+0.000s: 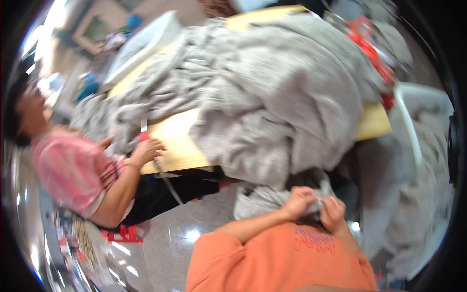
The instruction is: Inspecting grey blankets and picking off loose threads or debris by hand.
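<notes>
The left hand point(299, 202) and right hand point(333, 212), fingers curled narrow, pinched one grey cloth point(258, 200) between them. Beyond them, one grey fabric heap point(292, 97) covered one yellow table point(177, 138); one co-worker point(73, 170) was to their left, one white bin point(411, 124) to their right.

The held knit cloth point(260, 202) and heaped fabric point(292, 87) are heathered grey, the tabletop point(180, 134) yellow, the wearer's T-shirt point(272, 258) orange with purple and red lettering point(314, 239), the co-worker's top point(68, 165) mottled pink, their trousers point(175, 194) black, the plastic bag point(362, 39) red.
</notes>
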Available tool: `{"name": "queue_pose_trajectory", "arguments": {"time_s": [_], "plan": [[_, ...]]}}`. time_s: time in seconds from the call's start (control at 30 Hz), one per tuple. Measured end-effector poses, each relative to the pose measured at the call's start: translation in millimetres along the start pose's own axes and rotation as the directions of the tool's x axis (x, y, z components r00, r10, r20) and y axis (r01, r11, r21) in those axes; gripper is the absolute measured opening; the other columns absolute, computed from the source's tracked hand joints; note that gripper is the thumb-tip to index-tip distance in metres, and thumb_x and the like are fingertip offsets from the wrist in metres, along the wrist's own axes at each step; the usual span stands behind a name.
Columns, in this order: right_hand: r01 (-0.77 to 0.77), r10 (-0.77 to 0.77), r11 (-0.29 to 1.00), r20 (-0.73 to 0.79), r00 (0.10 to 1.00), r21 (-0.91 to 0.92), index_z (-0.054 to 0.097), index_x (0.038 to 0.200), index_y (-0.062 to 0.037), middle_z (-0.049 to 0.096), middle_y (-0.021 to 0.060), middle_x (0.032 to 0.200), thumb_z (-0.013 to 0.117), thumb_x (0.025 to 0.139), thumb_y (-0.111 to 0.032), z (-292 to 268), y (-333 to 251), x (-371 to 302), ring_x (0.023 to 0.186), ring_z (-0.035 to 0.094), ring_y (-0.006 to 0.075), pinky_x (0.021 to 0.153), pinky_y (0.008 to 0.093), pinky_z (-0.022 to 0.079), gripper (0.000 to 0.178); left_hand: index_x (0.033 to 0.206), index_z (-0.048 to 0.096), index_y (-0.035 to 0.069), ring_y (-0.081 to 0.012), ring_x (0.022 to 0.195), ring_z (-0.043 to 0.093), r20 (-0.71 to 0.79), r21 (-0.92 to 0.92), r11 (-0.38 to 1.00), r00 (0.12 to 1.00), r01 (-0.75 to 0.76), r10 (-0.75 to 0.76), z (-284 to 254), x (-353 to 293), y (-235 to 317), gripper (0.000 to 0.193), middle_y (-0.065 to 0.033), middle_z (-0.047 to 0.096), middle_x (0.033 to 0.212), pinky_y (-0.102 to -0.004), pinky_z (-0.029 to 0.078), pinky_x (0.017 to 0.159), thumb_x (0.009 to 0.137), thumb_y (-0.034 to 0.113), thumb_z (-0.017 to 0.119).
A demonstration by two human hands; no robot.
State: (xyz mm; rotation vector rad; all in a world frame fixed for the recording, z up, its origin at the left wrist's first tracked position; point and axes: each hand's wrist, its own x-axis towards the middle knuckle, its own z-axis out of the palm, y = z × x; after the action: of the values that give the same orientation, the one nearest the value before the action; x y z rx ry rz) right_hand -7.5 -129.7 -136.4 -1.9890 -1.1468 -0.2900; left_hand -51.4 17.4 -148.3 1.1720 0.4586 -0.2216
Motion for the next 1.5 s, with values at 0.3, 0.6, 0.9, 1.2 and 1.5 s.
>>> {"name": "queue_pose_trajectory", "arguments": {"time_s": [0.3,0.6,0.9,1.2,1.5], "plan": [[-0.209,0.217,0.943,-0.001,0.976,0.259,0.052,0.076,-0.0018,0.052,0.0132,0.069,0.046,0.057,0.009,2.5,-10.4,13.8,0.060,0.052,0.0303,0.053,0.0341,0.042,0.023,0.074,0.059,0.002,-0.0016,0.049,0.039,0.020,-0.008,0.992,0.992,-0.123,0.123,-2.7,-5.0,-4.1,0.005,0.0045,0.050,0.059,-0.0186,0.030,0.041,0.076,0.005,0.055],[-0.367,0.315,0.738,0.193,0.929,0.566,0.054,0.068,0.0014,0.054,0.0087,0.065,0.048,0.058,0.010,6.7,4.9,10.0,0.060,0.053,0.0180,0.055,0.0254,0.041,0.014,0.079,0.058,-0.001,-0.0050,0.055,0.046,0.053,0.223,0.949,0.975,-0.222,0.216,-3.8,-10.7,1.7,0.007,-0.0017,0.054,0.062,-0.0216,0.037,0.046,0.074,0.001,0.055],[-0.651,0.628,0.384,0.331,0.704,0.655,0.055,0.071,0.0023,0.055,0.0054,0.066,0.050,0.062,0.005,9.7,-0.2,-4.0,0.062,0.052,0.0104,0.055,0.0225,0.041,0.011,0.084,0.060,0.001,-0.0059,0.062,0.050,0.113,0.303,0.916,0.964,-0.264,0.240,-5.9,-10.7,-8.7,0.011,-0.0017,0.058,0.068,-0.0212,0.040,0.054,0.074,0.002,0.058],[-0.647,0.360,0.609,0.566,0.741,0.459,0.060,0.090,0.0010,0.058,0.0094,0.065,0.047,0.070,0.002,-13.2,10.6,0.3,0.058,0.056,0.0140,0.054,0.0244,0.043,0.023,0.084,0.061,0.001,-0.0073,0.069,0.053,0.174,0.418,0.870,0.963,-0.261,0.205,-5.3,-9.6,-8.3,0.011,-0.0043,0.060,0.072,-0.0227,0.042,0.062,0.073,0.002,0.059],[-0.617,0.378,0.667,0.523,0.763,0.418,0.058,0.078,0.0023,0.055,0.0133,0.062,0.045,0.065,0.004,-3.6,12.3,-5.7,0.055,0.054,0.0142,0.051,0.0264,0.041,0.018,0.077,0.060,0.001,-0.0114,0.061,0.054,0.146,0.459,0.830,0.948,-0.317,0.281,-7.7,-5.7,-11.1,0.007,-0.0084,0.059,0.066,-0.0264,0.042,0.055,0.071,0.004,0.061]]}}
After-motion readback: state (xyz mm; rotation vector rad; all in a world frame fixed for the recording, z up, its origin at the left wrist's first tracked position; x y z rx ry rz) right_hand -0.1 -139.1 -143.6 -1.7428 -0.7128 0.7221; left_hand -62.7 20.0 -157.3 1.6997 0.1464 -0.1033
